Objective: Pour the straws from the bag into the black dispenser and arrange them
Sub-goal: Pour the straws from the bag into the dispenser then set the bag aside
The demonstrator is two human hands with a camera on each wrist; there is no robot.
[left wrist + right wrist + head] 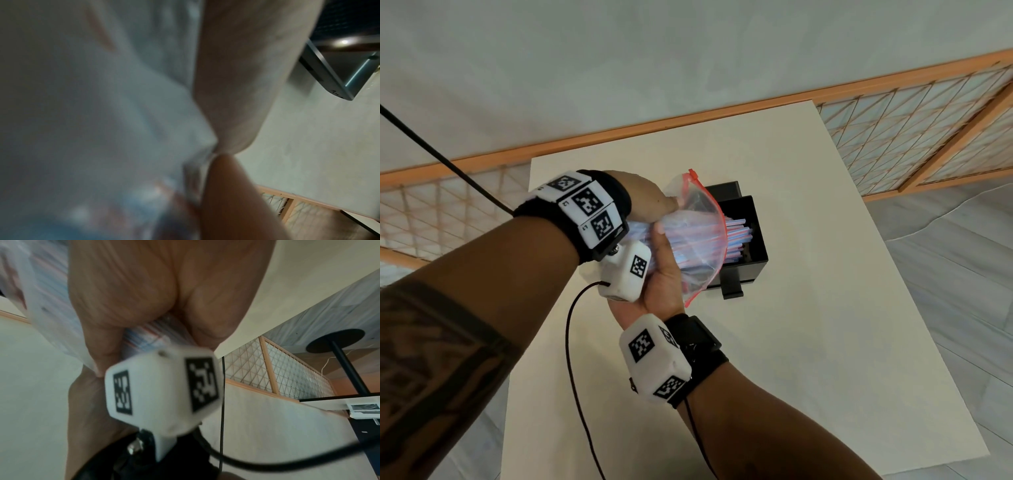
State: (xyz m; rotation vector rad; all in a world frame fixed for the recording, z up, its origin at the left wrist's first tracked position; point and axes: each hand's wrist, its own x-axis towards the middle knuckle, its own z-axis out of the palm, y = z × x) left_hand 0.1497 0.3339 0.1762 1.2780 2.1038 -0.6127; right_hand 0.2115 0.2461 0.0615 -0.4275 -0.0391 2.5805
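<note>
Both hands hold a clear bag of straws tipped over the open black dispenser on the table.

From the head camera, the left hand (643, 200) pinches the upper side of the bag (693, 219) and the right hand (662, 274) is wrapped around it from below; the bag's red-edged mouth faces the black dispenser (755, 240), which stands on the white table (825, 308), and the straws (736, 234) stick out of the bag over the box's open top. From the left wrist, the picture is blurred: a thumb and a finger (226, 203) meet on a fold of clear plastic. From the right wrist, the palm and curled fingers (107, 356) close around the bundle of striped straws inside the plastic, with the other wrist's white camera block (162, 391) just beside them.
</note>
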